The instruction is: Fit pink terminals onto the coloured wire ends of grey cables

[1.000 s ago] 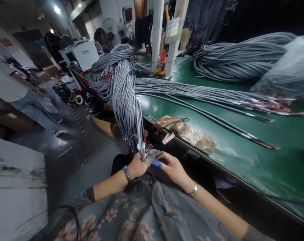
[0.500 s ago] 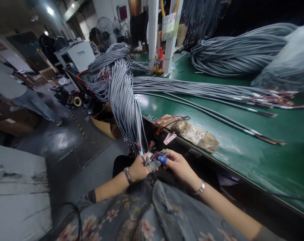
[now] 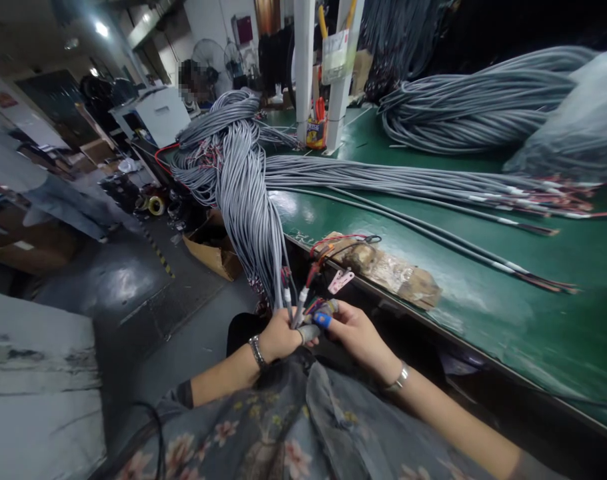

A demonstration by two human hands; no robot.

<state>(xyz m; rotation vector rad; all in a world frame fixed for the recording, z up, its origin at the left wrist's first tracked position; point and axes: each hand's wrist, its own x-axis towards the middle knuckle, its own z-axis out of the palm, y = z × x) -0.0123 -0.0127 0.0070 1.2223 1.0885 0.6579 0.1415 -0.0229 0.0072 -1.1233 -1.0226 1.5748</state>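
Observation:
My left hand (image 3: 285, 335) is closed around the ends of a few grey cables (image 3: 299, 313), whose white-banded tips with coloured wires stick up past the fingers. Close beside it, my right hand (image 3: 351, 328) pinches the thin coloured wires (image 3: 313, 307) at one cable end between thumb and fingers. Blue tape wraps the right thumb, and grey covers sit on some fingertips. Just beyond my hands, a thick bundle of grey cables (image 3: 246, 193) hangs over the bench's edge. The exact grip on single wires is partly hidden by the fingers.
On the green bench (image 3: 483, 320) lie more grey cables (image 3: 383, 175) with bared ends. A taped cardboard block (image 3: 398, 273) and a pink clip (image 3: 340, 281) sit at its edge. A cardboard box (image 3: 213, 250) stands on the floor; a person (image 3: 58, 193) is at left.
The cable ends in my left hand now stand higher and more upright. My right hand stays at the coloured wires. At the back, another person's head has appeared beside the white machine.

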